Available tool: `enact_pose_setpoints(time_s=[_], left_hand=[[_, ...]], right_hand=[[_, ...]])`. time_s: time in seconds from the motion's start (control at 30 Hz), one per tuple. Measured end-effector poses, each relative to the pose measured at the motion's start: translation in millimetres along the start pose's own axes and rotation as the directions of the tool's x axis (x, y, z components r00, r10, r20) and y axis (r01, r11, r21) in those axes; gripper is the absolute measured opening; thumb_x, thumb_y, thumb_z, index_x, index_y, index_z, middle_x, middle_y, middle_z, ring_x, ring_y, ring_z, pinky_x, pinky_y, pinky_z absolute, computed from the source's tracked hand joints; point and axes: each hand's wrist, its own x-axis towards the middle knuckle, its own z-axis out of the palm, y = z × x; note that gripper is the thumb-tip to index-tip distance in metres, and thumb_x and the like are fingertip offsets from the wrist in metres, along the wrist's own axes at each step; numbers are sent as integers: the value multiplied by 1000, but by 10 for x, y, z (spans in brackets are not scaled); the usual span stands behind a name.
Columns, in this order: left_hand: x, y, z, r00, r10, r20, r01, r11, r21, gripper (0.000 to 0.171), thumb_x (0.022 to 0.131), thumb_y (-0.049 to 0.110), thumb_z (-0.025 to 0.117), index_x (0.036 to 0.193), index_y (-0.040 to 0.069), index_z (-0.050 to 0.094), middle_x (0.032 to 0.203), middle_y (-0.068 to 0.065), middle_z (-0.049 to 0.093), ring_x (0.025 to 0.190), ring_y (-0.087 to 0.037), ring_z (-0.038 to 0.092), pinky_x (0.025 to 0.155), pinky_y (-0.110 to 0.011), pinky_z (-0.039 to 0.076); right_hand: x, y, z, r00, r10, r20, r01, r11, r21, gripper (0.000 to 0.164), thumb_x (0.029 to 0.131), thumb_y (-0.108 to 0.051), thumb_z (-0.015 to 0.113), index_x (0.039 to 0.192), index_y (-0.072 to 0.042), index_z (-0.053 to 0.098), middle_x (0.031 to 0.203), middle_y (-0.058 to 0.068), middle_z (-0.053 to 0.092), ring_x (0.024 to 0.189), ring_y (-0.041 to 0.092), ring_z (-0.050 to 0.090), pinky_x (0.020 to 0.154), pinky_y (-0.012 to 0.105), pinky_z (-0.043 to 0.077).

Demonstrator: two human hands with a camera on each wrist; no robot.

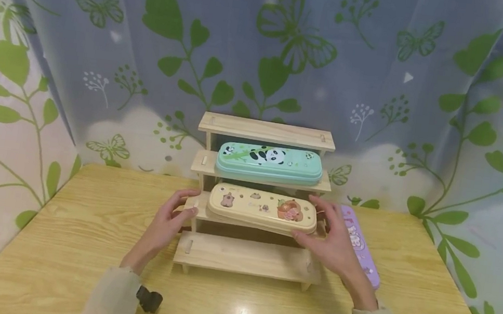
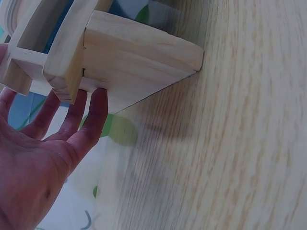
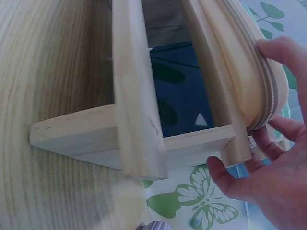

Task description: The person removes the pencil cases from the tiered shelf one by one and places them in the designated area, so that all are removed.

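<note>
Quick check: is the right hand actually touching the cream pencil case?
Touching. The right wrist view shows it: the right hand lays its thumb tip directly against the outer edge of the cream pencil case.

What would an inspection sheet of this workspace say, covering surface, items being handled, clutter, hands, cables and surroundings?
Surface: wood-grain table, with a four-shelf wooden stand on it.
Job's things: teal panda case on the second shelf from the top; cream case on the third; purple case lying on the table, right of the stand.
Clutter: nothing seen.
Hands: right hand grips the cream case's right end; left hand is at the third shelf's left end.
Cables: nothing seen.
Surroundings: fabric backdrop printed with green leaves and butterflies.
</note>
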Motion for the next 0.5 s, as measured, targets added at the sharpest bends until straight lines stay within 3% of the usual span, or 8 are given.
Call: enact_pose_setpoints(time_s=[0.13,0.33,0.5], left_hand=[[-8,-13,5,1000,0,-2,0,1000,0,41,106,23,55,147,21,49,162,-11,37,131,-45,56,92,-48,61],[0,-14,9,1000,-1,-2,1,1000,-9,42,106,24,54,148,21,49,162,-12,35,129,-45,57,91,-48,61],[3,-21,8,1000,-5,-2,5,1000,-10,41,106,24,55,147,22,49,163,-11,35,132,-45,55,91,-49,61]], right_hand=[[-14,-22,-6,999,42,25,-41,999,-20,84,80,-22,88,152,-12,45,132,14,43,117,26,47,104,46,43],[-45,-6,-5,998,42,43,-44,998,51,83,75,-17,91,144,-10,45,133,12,49,122,24,47,114,49,38],[-79,33,-4,999,-29,23,27,995,95,81,70,-9,93,137,-9,48,132,7,57,119,17,52,104,25,44]])
